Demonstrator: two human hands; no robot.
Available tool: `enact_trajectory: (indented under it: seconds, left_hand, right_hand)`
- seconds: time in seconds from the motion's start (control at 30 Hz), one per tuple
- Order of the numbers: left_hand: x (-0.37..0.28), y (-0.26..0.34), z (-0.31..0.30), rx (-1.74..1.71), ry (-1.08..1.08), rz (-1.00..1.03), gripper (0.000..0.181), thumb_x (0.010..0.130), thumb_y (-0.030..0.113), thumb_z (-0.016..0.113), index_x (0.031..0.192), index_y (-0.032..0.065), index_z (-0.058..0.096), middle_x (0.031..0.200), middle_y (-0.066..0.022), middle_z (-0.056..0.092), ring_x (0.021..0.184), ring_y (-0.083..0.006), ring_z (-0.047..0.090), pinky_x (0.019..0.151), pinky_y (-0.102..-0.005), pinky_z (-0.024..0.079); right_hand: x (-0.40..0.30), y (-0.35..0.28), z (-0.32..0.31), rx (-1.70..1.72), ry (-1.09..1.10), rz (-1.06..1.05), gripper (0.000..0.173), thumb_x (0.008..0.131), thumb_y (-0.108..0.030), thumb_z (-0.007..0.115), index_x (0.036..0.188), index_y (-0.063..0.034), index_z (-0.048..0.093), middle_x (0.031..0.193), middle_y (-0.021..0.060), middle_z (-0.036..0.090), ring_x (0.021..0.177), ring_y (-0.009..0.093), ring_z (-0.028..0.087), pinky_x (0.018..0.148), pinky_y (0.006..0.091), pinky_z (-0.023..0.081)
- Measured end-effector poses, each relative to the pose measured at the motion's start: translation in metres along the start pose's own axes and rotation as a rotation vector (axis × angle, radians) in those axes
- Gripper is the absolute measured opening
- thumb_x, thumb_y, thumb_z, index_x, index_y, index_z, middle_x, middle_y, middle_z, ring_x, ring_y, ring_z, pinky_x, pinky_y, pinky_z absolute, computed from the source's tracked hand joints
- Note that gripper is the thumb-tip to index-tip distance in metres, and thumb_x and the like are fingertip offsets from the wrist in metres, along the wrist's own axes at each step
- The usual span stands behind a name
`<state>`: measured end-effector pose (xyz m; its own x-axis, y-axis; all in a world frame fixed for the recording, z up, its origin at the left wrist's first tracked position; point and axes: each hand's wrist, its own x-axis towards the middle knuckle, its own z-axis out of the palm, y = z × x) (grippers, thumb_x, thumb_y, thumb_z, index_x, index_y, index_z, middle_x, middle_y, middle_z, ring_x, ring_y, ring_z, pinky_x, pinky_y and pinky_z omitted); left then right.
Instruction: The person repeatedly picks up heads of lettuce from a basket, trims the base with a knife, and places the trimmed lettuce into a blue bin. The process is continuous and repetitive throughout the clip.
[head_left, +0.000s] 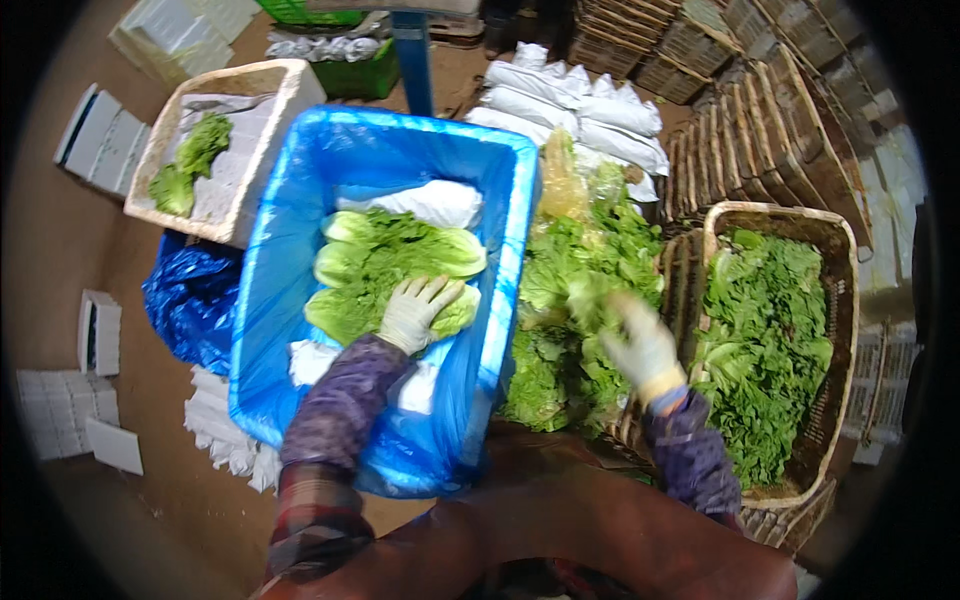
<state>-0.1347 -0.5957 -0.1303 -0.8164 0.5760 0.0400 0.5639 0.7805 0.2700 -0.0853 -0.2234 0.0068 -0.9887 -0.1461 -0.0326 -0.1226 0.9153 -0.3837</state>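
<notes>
My left hand (420, 311), in a pale glove, lies spread on the nearest of several green lettuce heads (390, 259). They are laid in rows, pale stem ends outward, inside a box lined with blue plastic film (300, 180). White wrapped bundles (431, 204) show beyond the heads, and white pieces (313, 363) peek out below them. To the right of the box, my right hand (637, 337), also gloved, is blurred by motion over a heap of loose lettuce leaves (555, 277). A blurred leaf (589, 296) is by its fingertips; whether it is gripped is unclear.
A crate of leafy greens (772, 352) stands at right, before stacked crates (750, 127). White sacks (585, 105) are piled at the back. At left, a foam box (247, 142) holds lettuce pieces (191, 161), above crumpled blue film (191, 300). A blue post (412, 64) rises behind.
</notes>
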Motion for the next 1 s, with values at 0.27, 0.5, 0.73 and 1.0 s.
enact_trajectory:
  seconds: [0.27,0.5,0.73,1.0]
  left_hand:
    - [0.014,0.018,0.072,-0.042,-0.178,-0.479,0.09,0.065,0.019,0.08,0.145,0.0085,0.04,0.138,-0.0208,0.048,0.127,-0.0411,0.046,0.107,-0.0519,0.034]
    - [0.062,0.054,-0.024,-0.691,0.494,-0.533,0.055,0.089,0.005,0.063,0.141,0.0,0.048,0.142,-0.0178,0.052,0.133,-0.0289,0.048,0.111,-0.0382,0.036]
    - [0.266,0.403,-0.006,-1.195,-0.261,-0.035,0.058,0.096,0.025,0.061,0.147,0.0065,0.043,0.151,-0.0163,0.043,0.137,-0.0298,0.043,0.115,-0.0412,0.034]
    - [0.293,0.456,0.027,-1.106,-0.643,-0.009,0.079,0.092,0.054,0.061,0.147,0.0023,0.04,0.138,-0.0245,0.055,0.127,-0.0298,0.054,0.108,-0.0369,0.041]
  right_hand:
    - [-0.232,0.075,-0.013,0.409,-0.553,0.403,0.047,0.09,-0.011,0.06,0.135,-0.025,0.059,0.123,0.013,0.066,0.112,0.03,0.064,0.096,0.0332,0.05]
    - [-0.189,0.187,-0.252,-0.045,0.295,0.485,0.058,0.083,-0.029,0.074,0.136,-0.0142,0.058,0.14,0.0134,0.056,0.128,0.028,0.055,0.106,0.0362,0.046]
    - [-0.177,0.277,-0.135,0.163,-0.031,0.702,0.075,0.082,-0.05,0.071,0.142,-0.0094,0.051,0.143,0.0175,0.052,0.13,0.03,0.053,0.108,0.0393,0.043]
    - [-0.239,0.314,-0.147,0.695,0.829,0.588,0.042,0.087,-0.014,0.074,0.125,-0.0007,0.063,0.093,0.0007,0.066,0.062,0.007,0.056,0.056,0.0203,0.046]
